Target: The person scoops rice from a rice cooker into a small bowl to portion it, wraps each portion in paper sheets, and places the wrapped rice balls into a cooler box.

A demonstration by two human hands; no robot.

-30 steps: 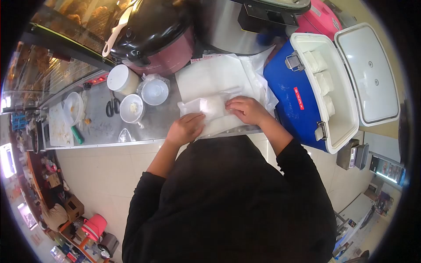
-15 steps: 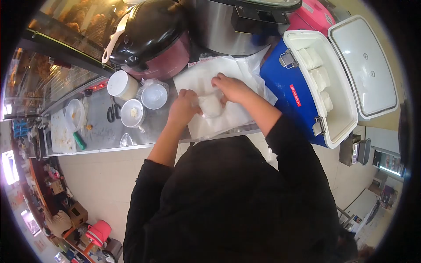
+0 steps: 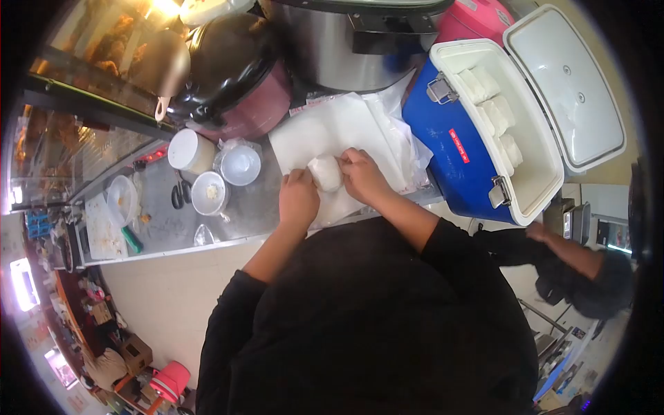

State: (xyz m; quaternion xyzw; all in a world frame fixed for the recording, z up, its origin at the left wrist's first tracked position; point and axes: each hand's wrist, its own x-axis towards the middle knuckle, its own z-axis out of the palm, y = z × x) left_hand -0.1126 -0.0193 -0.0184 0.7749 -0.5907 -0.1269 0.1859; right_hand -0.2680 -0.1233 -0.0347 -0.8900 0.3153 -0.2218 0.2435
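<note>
A rounded white paper-wrapped bundle (image 3: 326, 173) sits on a stack of white paper sheets (image 3: 297, 142) at the front of the metal counter. On its left side, my left hand (image 3: 299, 197) is closed with the fingertips pinching the wrapping. From the right, my right hand (image 3: 363, 176) pinches the opposite side, its fingers curled. What is inside the wrapping is hidden. Several similar white packets (image 3: 494, 114) lie in the open blue cooler (image 3: 446, 142) to the right.
Behind the paper stand a dark-lidded pink cooker (image 3: 252, 104) and a large steel cooker (image 3: 332, 59). To the left are white bowls (image 3: 240, 164), a lidded tub (image 3: 190, 151), scissors (image 3: 181, 194) and a green-handled knife (image 3: 131, 240). Another person (image 3: 581, 266) is at the right.
My right hand has come down beside the bundle, and my left hand is lower along its left side. The view has shifted slightly. Another person has appeared beyond the cooler.
</note>
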